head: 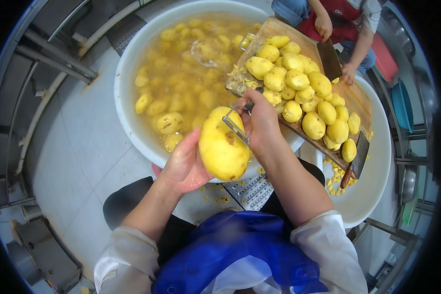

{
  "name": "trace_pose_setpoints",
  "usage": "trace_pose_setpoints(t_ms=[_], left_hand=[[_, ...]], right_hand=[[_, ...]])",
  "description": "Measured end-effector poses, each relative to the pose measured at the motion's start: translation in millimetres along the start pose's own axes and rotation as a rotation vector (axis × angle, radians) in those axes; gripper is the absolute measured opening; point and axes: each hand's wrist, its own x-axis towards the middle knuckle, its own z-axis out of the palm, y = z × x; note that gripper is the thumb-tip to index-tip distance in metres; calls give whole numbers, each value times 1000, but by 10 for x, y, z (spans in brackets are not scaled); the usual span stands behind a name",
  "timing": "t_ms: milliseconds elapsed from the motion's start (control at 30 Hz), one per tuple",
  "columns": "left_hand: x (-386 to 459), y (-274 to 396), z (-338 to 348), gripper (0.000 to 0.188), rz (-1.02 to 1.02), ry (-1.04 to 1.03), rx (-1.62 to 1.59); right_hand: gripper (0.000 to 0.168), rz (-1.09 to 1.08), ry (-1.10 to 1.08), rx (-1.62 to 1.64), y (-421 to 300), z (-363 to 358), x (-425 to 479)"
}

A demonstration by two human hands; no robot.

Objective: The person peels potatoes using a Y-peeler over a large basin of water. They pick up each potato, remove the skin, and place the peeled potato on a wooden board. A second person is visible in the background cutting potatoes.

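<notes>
My left hand [185, 163] holds a large peeled potato [224, 150] from its left side and below; brown spots mark its surface. In my right hand [259, 119] is a Y-shaped metal vegetable peeler [236, 129], its blade against or just over the potato's upper right. Both hands are above the near rim of a big white tub [130, 130], where many potatoes [169, 123] lie in cloudy yellowish water. Right of my right hand, a heap of peeled potatoes [296, 79] rests on a wooden cutting board [270, 31], with peel scraps at its left corner.
A co-worker's hand [323, 26] grips a cleaver [329, 60] at the board's far side. Another cleaver [360, 154] lies at its near right end. Below the board, a second white tub [378, 187] holds potato pieces [338, 178]. Metal pipes [40, 106] run along the left.
</notes>
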Motion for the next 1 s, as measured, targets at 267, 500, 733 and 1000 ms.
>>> trace_pose_setpoints(t_ms=[267, 500, 733, 1000], left_hand=[[17, 86, -38, 62, -21, -139, -244], [15, -70, -18, 60, 7, -24, -196], [-18, 43, -9, 55, 84, 9, -142], [27, -51, 10, 53, 136, 90, 84]], right_hand=[[12, -217, -76, -86, -172, 160, -152], [13, -925, 245, -338, -233, 228, 8], [13, -537, -143, -279, -131, 169, -419], [11, -877, 284, -304, -423, 133, 12]])
